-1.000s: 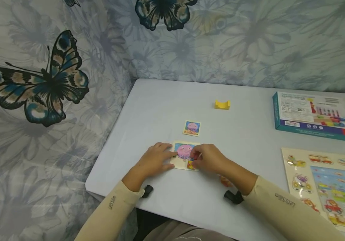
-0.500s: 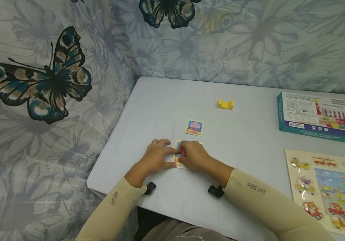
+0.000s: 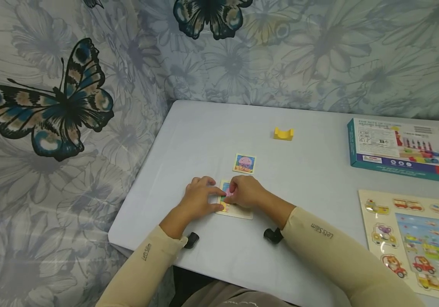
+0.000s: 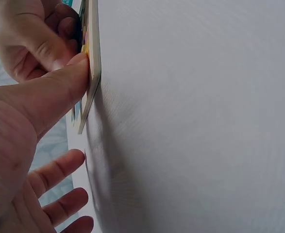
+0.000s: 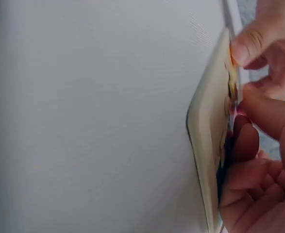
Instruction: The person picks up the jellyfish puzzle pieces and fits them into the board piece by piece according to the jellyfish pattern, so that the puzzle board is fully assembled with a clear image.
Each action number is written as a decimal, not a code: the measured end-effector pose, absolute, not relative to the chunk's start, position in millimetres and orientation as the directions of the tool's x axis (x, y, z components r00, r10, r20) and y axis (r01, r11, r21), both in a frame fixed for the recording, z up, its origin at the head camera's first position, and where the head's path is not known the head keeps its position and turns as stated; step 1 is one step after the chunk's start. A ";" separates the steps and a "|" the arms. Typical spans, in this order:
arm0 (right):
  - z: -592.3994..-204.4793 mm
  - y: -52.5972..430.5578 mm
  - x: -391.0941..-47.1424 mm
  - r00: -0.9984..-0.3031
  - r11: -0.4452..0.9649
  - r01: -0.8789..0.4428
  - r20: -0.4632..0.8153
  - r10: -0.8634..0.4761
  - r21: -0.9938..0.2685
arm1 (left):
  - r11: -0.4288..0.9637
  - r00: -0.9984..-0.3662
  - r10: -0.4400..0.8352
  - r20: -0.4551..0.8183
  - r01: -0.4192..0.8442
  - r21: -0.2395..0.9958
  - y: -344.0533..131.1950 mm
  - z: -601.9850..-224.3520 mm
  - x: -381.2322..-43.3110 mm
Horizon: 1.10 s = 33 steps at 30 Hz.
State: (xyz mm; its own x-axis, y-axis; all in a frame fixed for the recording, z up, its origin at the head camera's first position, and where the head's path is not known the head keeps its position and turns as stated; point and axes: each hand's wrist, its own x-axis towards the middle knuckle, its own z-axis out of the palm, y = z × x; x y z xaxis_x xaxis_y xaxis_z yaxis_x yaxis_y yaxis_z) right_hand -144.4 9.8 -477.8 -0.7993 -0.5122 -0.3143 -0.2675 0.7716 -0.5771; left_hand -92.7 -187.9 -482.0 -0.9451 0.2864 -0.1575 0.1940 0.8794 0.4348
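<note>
A box [image 3: 400, 149] lies on the white table [image 3: 311, 170]. Left of the box stands a yellow block [image 3: 283, 135]; on the box's near side lies a board [image 3: 420, 226] with vehicle pictures. Behind the box is a flowered backdrop [image 3: 319, 64] with butterflies [image 3: 209, 17].

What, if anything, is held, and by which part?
The left hand presses the jigsaw board at its left side; whether the right hand holds anything cannot be told.

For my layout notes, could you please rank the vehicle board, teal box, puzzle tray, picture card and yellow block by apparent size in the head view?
Vehicle board, cropped
Teal box
Puzzle tray, partly covered
Picture card
Yellow block
</note>
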 end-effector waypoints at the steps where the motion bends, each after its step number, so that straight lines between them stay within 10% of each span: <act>1: -478.3 10.5 -145.4 -0.797 0.777 -0.269 -0.323 -0.511 -0.569 | 0.875 -0.945 0.286 -0.158 0.191 0.444 -187.2 -482.3 -93.5; 14: -471.2 30.1 -134.0 -0.757 0.722 -0.395 -0.243 -0.606 -0.569 | 0.883 -0.933 0.299 -0.198 0.193 0.427 -179.0 -481.0 -97.2; 25: -436.3 123.6 -106.5 -0.703 0.835 -0.444 -0.451 -0.550 -0.326 | 0.855 -0.867 0.480 -0.135 0.428 0.294 -180.2 -480.8 -93.0; 33: -450.0 161.6 -75.1 -0.744 0.785 -0.479 -0.293 -0.601 -0.393 | 0.757 -0.787 0.617 0.015 0.599 0.259 -184.1 -478.5 -73.5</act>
